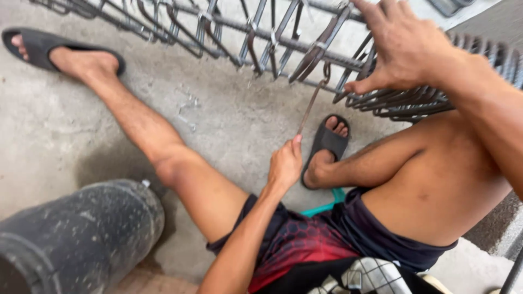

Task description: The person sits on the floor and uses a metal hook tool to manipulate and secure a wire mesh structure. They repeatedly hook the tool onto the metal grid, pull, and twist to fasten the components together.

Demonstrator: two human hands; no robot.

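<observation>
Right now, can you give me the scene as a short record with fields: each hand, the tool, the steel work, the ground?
left hand: left hand closed in a grip on the low end of the hook tool
right hand: right hand open, fingers spread, resting on the rebar cage
tool: thin hook tool, its curled tip at a cage bar
steel: rebar cage lying across the top
ground: concrete floor; small wire pieces; dusty grey cylinder at lower left

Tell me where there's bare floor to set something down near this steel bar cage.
Bare concrete floor lies between the left leg, the dusty grey cylinder and the steel reinforcing-bar cage, apart from small wire ties. Crowded: around the thin hooked tool in the left hand and under the right hand.
</observation>
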